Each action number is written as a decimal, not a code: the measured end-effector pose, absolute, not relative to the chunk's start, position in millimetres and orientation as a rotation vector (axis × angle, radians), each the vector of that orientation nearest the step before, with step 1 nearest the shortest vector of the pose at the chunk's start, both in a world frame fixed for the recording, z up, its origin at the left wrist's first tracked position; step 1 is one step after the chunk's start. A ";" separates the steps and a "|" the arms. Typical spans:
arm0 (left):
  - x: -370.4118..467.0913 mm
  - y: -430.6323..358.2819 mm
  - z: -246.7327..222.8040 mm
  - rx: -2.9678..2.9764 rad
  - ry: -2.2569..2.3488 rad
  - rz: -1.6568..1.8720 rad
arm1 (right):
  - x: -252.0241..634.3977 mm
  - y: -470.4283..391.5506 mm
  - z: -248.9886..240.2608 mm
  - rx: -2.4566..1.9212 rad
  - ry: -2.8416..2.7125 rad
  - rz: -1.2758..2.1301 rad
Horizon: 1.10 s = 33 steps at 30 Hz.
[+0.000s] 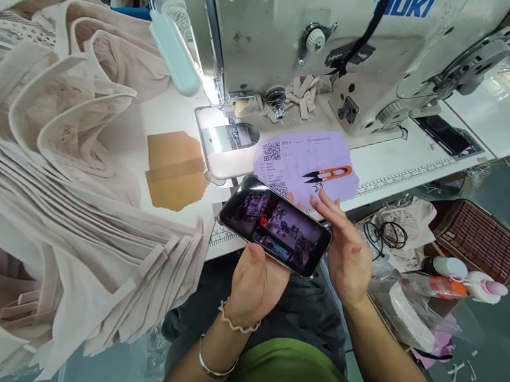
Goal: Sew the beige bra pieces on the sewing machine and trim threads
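A smartphone (276, 225) with a lit screen lies tilted in my left hand (260, 280), whose thumb rests along its near edge while the other fingers pass beneath it. My right hand (348, 250) is beside the phone's right end, fingers stretched out and apart; whether it touches the phone is hard to tell. Just beyond the phone is a purple printed sheet (279, 161) with QR codes. Orange-handled thread snips (330, 174) rest on that sheet. The sewing machine's needle area (229, 124) stands behind, lit by a lamp.
Beige garment pieces (98, 241) are heaped on the left. Brown paper (175, 171) lies by the needle plate (225, 157). The sewing machine (286, 18) fills the back. A second phone (444, 135) is at the right; below are a woven basket (480, 239) and bottles (483, 287).
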<state>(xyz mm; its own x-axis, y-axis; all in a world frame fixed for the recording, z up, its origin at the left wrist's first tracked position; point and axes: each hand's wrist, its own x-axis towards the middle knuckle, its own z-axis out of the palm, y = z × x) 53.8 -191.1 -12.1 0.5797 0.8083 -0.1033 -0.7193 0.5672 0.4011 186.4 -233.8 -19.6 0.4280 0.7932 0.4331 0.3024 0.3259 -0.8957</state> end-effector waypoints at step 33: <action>56.3 -193.9 -21.7 0.322 0.381 0.929 | 184.6 -229.8 -12.2 -1.434 -0.872 0.412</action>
<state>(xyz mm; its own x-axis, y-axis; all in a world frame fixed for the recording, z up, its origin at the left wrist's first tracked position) 56.3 -193.9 -21.7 0.5409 0.8220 -0.1782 -0.7100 0.5598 0.4272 184.6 -229.8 -12.2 0.6400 0.7195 0.2698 0.2487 0.1382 -0.9587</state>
